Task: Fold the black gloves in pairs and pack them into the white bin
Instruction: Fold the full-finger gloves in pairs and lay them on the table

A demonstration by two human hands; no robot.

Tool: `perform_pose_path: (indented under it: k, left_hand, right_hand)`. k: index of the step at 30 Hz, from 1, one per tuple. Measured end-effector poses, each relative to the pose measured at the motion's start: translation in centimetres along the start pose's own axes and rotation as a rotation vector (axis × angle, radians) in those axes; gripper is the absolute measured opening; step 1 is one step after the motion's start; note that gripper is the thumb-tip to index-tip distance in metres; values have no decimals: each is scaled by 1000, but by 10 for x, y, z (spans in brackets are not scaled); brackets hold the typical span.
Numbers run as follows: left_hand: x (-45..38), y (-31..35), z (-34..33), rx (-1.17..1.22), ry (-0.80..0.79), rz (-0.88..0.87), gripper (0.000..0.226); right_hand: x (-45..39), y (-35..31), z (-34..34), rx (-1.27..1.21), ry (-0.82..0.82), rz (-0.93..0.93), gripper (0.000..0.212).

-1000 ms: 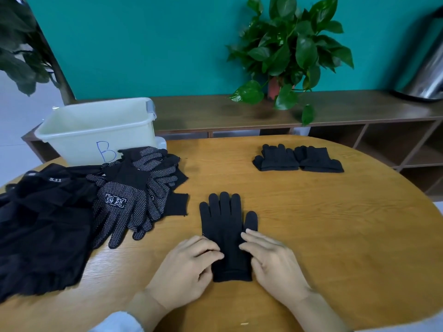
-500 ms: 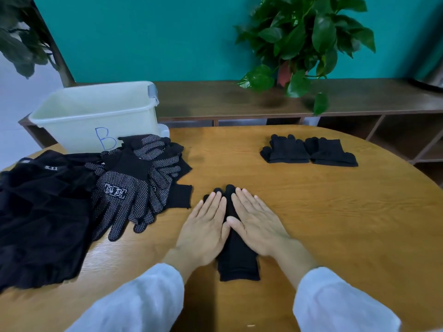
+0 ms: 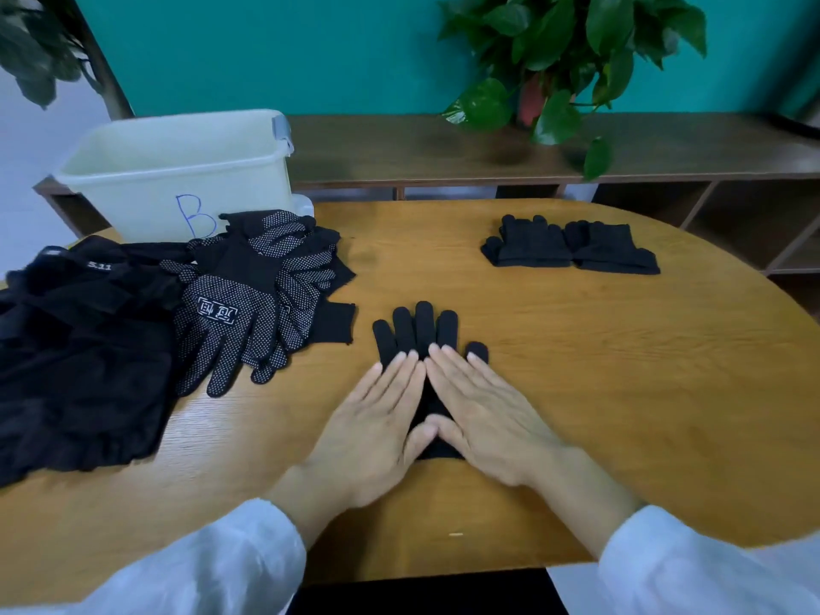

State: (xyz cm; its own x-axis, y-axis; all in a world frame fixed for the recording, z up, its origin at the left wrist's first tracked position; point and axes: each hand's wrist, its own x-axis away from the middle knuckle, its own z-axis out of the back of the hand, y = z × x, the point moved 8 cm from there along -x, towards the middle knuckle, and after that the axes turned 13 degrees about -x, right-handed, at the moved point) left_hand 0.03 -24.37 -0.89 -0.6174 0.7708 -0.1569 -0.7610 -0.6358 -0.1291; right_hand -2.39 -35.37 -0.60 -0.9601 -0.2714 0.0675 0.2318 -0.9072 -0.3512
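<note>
Left hand and right hand lie flat, fingers straight, pressing the plain glove; its palm and cuff mostly hidden. Table underneath. Left of glove: black cloth, bin behind, dotted gloves. Far right: folded pairs.

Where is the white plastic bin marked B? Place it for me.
In the head view, the white plastic bin marked B stands at the far left of the round wooden table, directly behind the pile of dotted black gloves.
</note>
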Motion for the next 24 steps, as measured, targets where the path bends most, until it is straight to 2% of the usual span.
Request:
perform_pose_path:
  k: [4,8,9,11,13,15,21,24]
  left_hand:
    - [18,-2,-10,-133,-48,-44,72]
    - [28,-10,1,-56,-16,-72,70]
    - [30,-10,5,-11,10,-64,70]
    - [32,-10,13,112,81,-41,65]
    - [31,-7,19,208,156,-30,55]
    - [29,-4,21,245,204,-21,46]
    - [27,-4,26,311,257,64,39]
    - [29,-5,24,377,279,112,38]
  right_hand:
    - [17,15,-7,20,-10,-52,76]
    - [29,25,-2,73,-16,-72,74]
    - [33,25,-1,54,8,-74,75]
    - [41,17,9,36,157,-25,77]
    - [48,5,15,37,309,46,64]
    - [48,-7,13,13,369,110,54]
    - [42,-14,15,-24,420,110,30]
    - [41,-12,17,-111,434,94,27]
